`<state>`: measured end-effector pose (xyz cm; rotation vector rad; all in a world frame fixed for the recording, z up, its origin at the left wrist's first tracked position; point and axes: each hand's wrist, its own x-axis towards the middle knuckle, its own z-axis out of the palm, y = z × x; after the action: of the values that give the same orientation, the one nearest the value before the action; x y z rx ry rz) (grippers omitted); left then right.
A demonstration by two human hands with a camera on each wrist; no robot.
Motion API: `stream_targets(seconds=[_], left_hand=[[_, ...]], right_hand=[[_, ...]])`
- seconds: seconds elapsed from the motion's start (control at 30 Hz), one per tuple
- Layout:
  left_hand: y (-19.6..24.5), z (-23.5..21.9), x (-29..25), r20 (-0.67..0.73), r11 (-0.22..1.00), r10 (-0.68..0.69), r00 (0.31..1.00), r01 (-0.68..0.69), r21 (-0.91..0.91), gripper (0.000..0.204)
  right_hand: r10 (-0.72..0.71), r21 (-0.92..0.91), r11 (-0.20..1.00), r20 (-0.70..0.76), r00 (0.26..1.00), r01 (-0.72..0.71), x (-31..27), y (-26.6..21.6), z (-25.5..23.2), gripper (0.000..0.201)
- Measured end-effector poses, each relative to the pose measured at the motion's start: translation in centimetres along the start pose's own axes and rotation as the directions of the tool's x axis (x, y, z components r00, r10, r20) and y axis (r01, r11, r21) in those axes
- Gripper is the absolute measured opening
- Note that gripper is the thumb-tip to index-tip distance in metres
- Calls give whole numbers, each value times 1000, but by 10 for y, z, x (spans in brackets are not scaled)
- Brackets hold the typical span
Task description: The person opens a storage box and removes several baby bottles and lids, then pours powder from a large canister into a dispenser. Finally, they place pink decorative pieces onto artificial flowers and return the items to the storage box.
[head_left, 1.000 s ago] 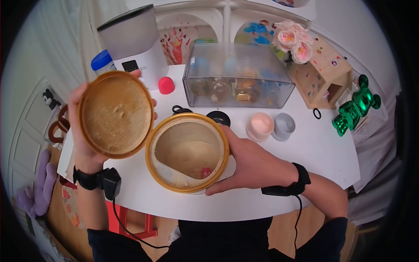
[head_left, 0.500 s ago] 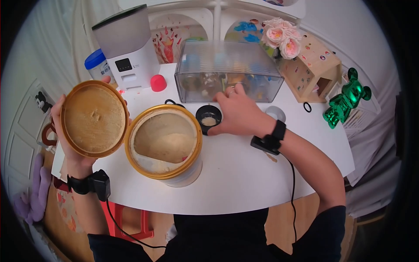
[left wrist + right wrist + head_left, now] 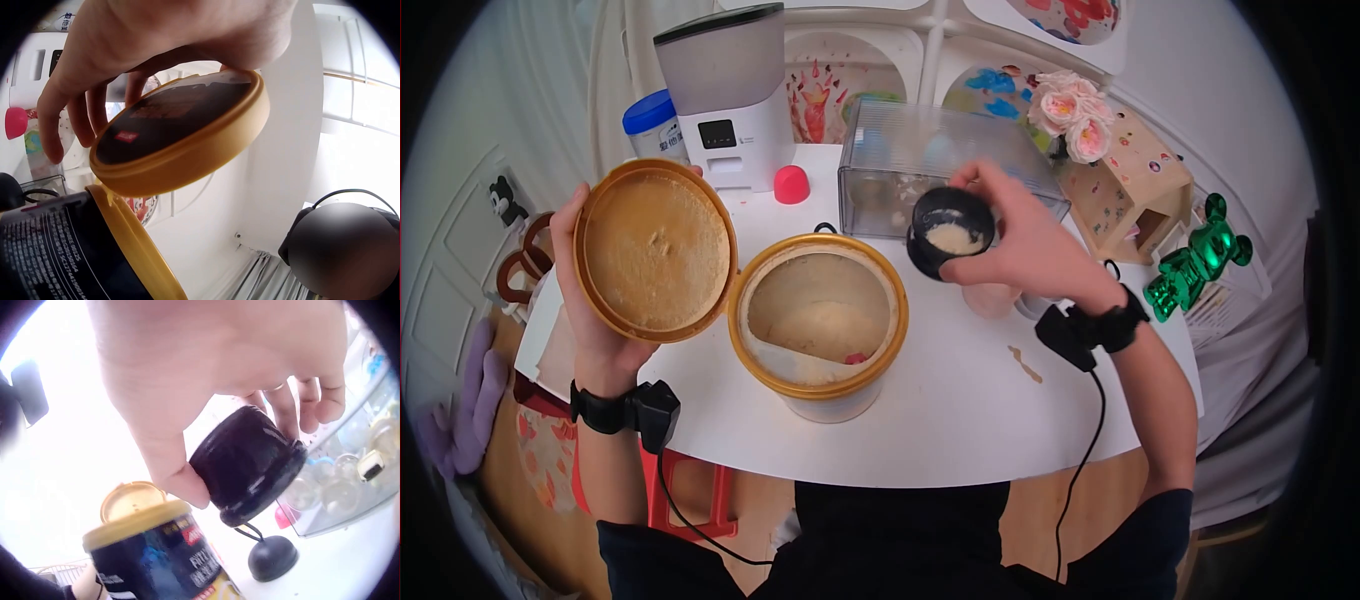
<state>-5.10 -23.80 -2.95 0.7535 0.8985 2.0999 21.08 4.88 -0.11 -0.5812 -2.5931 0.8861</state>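
The tub stands on the table with its gold lid hinged up at its left; pale powder and a small red piece show inside. My left hand holds the raised lid by its outer side, and the left wrist view shows fingers along its dark top. Right of the tub, my right hand pinches a black cup with a little powder in it, above the table. In the right wrist view the thumb presses one side of the black cup, and a black domed piece hangs or lies below.
Behind are a clear box, a white dispenser, a blue-lidded jar and a red cap. A wooden house and green bear figure stand right. A pink cup sits below the right hand.
My right hand has left the tub's rim, gone to the black cup and lifted it off the table. The left hand still holds the lid.
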Motion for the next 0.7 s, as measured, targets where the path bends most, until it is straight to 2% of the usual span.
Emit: stream_targets(seconds=[0.07,0.13,0.23,0.33,0.37,0.47,0.5,0.6,0.7], left_hand=[[0,12,0,130,998,-56,990,52,37,89],[-1,17,1,166,996,-74,983,64,65,91],[0,25,2,147,994,-76,986,63,92,92],[-3,35,-1,102,993,-66,993,55,106,89],[-3,39,-1,86,992,-62,994,52,111,87],[-5,41,0,85,991,-56,995,45,128,86],[-5,43,-1,68,991,-55,996,47,124,85],[-5,47,-4,31,992,-56,998,52,114,84],[-7,47,-4,34,993,-53,998,49,110,84]], right_hand=[[-55,56,997,-4,998,55,-8,-16,-13,77],[-137,60,988,-27,990,139,-16,-29,-17,76],[-344,-100,934,19,939,344,-18,-43,-19,72],[-547,-397,752,69,835,526,-8,-59,-16,69],[-597,-381,727,61,800,571,-5,-62,-11,65],[-642,-545,557,195,741,627,5,-76,-5,59],[-677,-556,522,190,711,647,6,-79,-1,51],[-635,-631,445,278,721,635,8,-92,3,55],[-615,-607,441,332,715,661,9,-100,3,52]])
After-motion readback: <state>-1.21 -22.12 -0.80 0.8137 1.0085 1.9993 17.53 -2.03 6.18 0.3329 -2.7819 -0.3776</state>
